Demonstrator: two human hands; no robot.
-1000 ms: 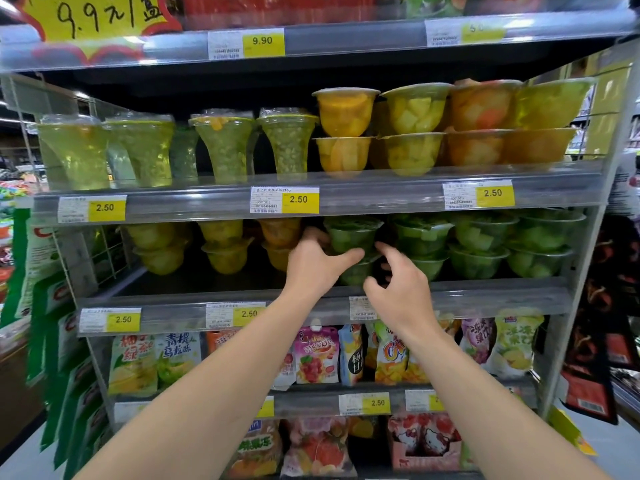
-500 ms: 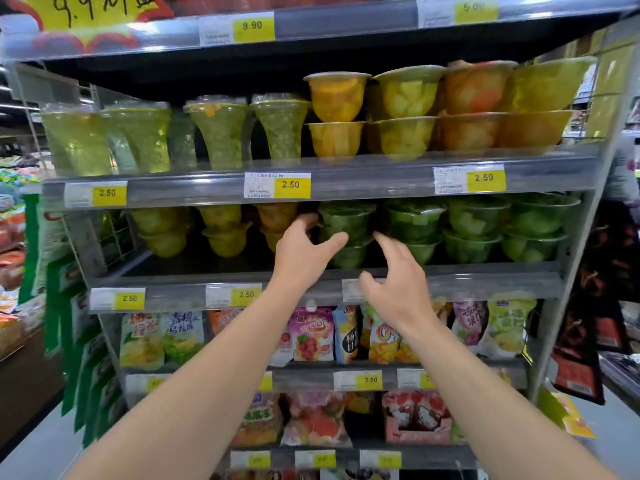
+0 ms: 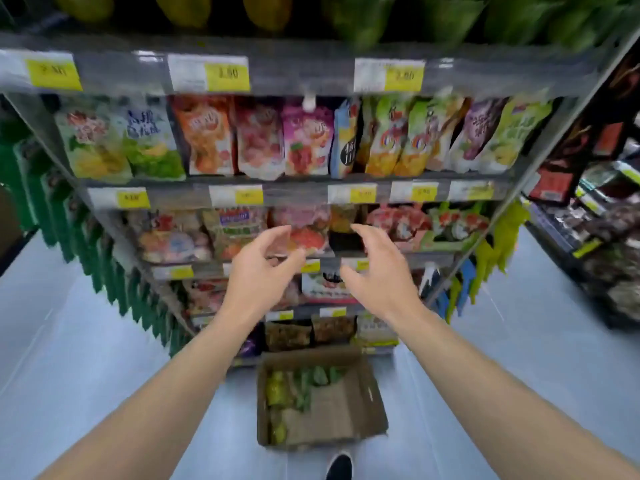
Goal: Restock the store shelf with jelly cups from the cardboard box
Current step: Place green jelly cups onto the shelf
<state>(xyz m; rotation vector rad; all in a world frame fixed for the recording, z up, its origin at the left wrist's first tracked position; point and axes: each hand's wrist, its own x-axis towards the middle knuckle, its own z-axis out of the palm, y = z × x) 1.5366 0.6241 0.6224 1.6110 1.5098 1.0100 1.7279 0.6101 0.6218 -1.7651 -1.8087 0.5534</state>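
Black, the toe of a shoe (image 3: 339, 467) pokes in at the bottom edge, on pale blue floor (image 3: 86, 341). Just beyond it sits the cardboard box (image 3: 360, 403), flaps open, pushed up near the foot of the shelf unit (image 3: 304, 72). Inside the box, a few jelly cups (image 3: 298, 386) lie along the left wall and the far side, yellow-green and darker green ones; the rest of the bottom is bare cardboard. The picture is blurred, so I cannot count them.

Above the box both bare forearms reach forward. The left hand (image 3: 258, 271) hangs in the air with its fingers loosely curved, thumb apart, gripping nothing. The right hand (image 3: 377, 271) mirrors it just beside, fingers spread and bent a little, also empty. Neither touches the shelf or the box.

Behind the hands, the lower shelves hold soft packets (image 3: 180, 244) in red, pink and orange, and small brown bags (image 3: 287, 336) on the lowest level. Higher up stands a row of upright pouches (image 3: 304, 143) printed with fruit, side by side, with yellow price tags (image 3: 227, 74) along each shelf edge. At the very top, the bottoms of yellow and green cups (image 3: 360, 19) show on the shelf above. Green packets (image 3: 114, 282) hang down the left side of the unit, and a darker rack of goods (image 3: 606, 237) stands off to the right.
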